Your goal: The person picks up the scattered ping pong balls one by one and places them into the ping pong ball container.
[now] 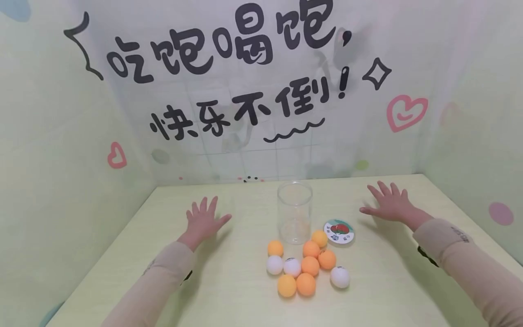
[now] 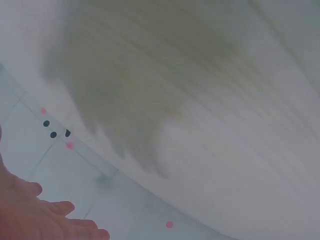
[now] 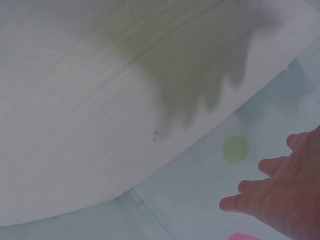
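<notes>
A clear, open-topped cylindrical jar (image 1: 295, 213) stands upright toward the back of the table. In front of it lie several orange table tennis balls (image 1: 306, 284) and three white table tennis balls (image 1: 340, 277). Beside the jar, on its right, a round lid (image 1: 339, 231) with a red fruit picture lies flat. My left hand (image 1: 203, 222) hovers over the table left of the jar, fingers spread, holding nothing. Right of the lid, my right hand (image 1: 390, 205) is also raised with spread fingers and touches nothing. Both wrist views show the hands' shadows on the tabletop.
The pale wooden table (image 1: 237, 295) ends at a printed cloth wall (image 1: 253, 159) behind. More pale cloth hangs along the left (image 1: 61, 181) and right sides. Dark lettering and pink hearts mark the cloth.
</notes>
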